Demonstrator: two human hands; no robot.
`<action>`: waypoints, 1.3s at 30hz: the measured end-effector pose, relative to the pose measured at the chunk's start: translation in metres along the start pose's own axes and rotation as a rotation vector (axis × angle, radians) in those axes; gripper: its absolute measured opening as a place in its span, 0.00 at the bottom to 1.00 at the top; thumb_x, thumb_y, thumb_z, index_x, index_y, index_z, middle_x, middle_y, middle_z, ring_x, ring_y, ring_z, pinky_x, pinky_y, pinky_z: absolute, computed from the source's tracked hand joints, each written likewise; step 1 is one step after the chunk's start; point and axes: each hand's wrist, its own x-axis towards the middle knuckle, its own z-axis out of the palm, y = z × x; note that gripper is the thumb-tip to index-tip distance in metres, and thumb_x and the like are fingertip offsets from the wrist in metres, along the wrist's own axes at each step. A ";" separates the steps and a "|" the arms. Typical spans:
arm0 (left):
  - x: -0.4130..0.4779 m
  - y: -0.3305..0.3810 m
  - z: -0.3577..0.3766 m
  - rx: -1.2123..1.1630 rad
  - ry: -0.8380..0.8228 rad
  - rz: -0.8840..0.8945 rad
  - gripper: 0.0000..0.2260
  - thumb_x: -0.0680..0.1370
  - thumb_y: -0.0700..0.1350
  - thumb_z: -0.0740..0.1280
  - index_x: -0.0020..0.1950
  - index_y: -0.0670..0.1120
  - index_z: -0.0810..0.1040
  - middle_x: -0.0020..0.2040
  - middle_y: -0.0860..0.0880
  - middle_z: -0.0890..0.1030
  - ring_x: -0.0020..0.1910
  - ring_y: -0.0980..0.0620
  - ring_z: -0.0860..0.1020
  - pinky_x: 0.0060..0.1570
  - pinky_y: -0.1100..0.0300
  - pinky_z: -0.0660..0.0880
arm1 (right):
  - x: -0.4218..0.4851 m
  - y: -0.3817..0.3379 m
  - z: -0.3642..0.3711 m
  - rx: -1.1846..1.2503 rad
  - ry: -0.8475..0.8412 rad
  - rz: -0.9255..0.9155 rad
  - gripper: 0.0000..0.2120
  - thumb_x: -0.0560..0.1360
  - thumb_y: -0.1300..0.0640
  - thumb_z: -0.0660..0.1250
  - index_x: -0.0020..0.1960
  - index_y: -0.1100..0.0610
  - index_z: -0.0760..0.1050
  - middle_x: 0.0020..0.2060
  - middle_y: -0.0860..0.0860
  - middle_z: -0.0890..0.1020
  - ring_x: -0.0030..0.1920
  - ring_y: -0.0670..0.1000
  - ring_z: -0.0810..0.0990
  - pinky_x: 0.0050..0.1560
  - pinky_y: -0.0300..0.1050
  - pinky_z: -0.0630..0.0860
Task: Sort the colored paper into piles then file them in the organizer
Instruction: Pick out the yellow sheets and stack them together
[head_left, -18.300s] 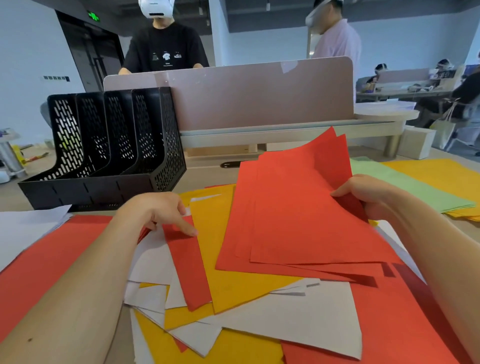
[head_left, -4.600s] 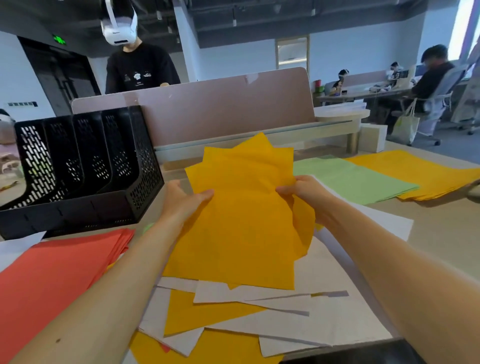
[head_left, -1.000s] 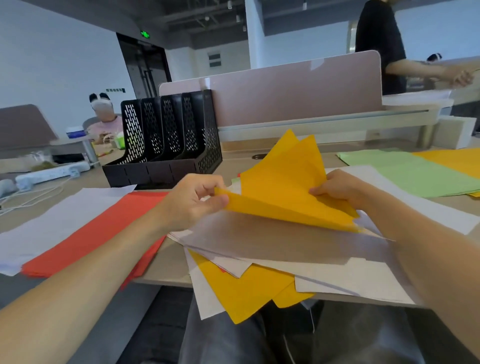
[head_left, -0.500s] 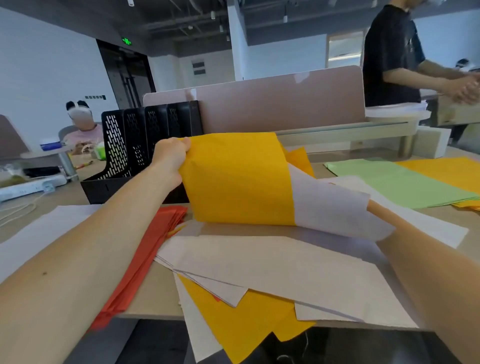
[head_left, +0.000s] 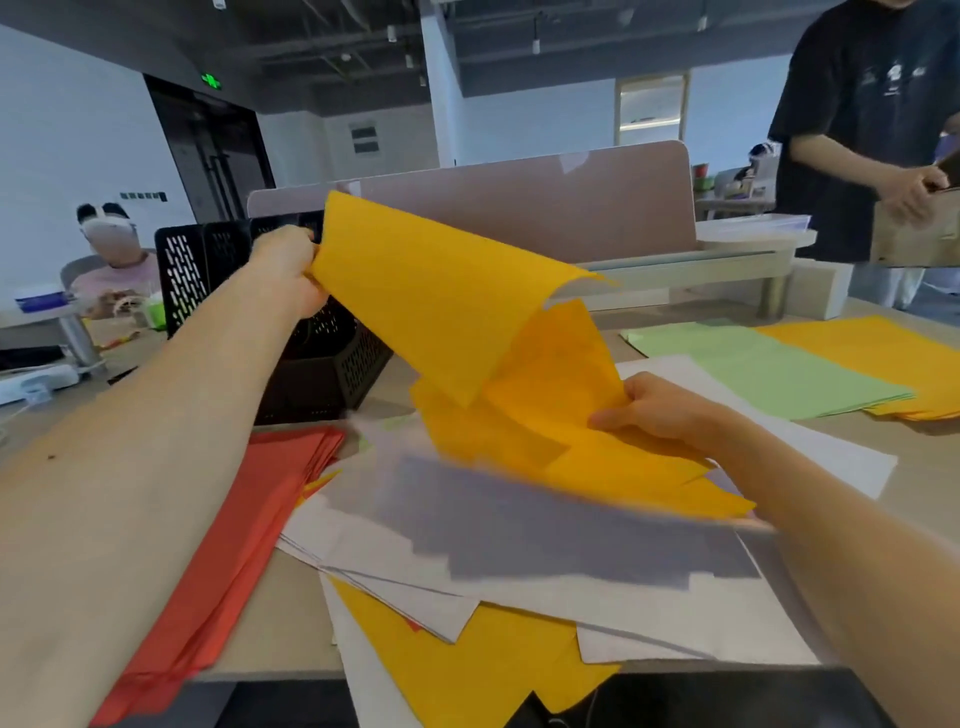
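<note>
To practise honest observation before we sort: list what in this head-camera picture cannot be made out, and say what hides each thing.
Head view:
1. organizer: slot interiors hidden behind the left hand and raised yellow sheet; contents unknown.
2. white sheets: motion-blurred; count unclear.
3. far yellow pile: cut off by the right edge.
4. right hand: fingers hidden beneath its yellow stack.

Organizer (head_left: 332, 374) stands back left on table (head_left: 283, 616), divider panel (head_left: 519, 208) behind it. Stacked pile (head_left: 234, 519) lies left, before the organizer. Loose heap (head_left: 519, 566) lies centre, overhanging the near edge. Inner pile (head_left: 753, 364) and outer pile (head_left: 872, 348) lie side by side, far right. Left hand (head_left: 283, 265) holds raised sheet (head_left: 426, 296) before the organizer; right hand (head_left: 660, 410) holds fanned sheets (head_left: 545, 415) over the heap.
</note>
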 end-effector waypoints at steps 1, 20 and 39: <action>-0.003 -0.002 0.000 0.028 -0.043 0.021 0.11 0.82 0.36 0.55 0.45 0.44 0.75 0.35 0.47 0.76 0.32 0.51 0.75 0.36 0.57 0.78 | -0.001 0.002 0.000 0.062 -0.014 0.009 0.06 0.77 0.55 0.69 0.47 0.59 0.79 0.37 0.53 0.83 0.34 0.48 0.80 0.35 0.38 0.76; -0.037 -0.152 0.003 1.066 -0.540 0.293 0.24 0.72 0.36 0.76 0.66 0.47 0.76 0.61 0.47 0.73 0.52 0.47 0.76 0.42 0.55 0.78 | -0.008 -0.013 0.000 0.644 0.207 0.087 0.15 0.82 0.55 0.61 0.38 0.59 0.71 0.18 0.49 0.76 0.17 0.44 0.74 0.16 0.33 0.68; -0.156 -0.112 -0.096 1.296 -1.108 0.784 0.22 0.65 0.63 0.77 0.52 0.51 0.80 0.55 0.55 0.77 0.54 0.54 0.77 0.55 0.54 0.74 | 0.011 0.001 0.007 0.013 0.132 0.149 0.11 0.75 0.56 0.72 0.51 0.62 0.76 0.44 0.58 0.78 0.39 0.53 0.76 0.41 0.44 0.72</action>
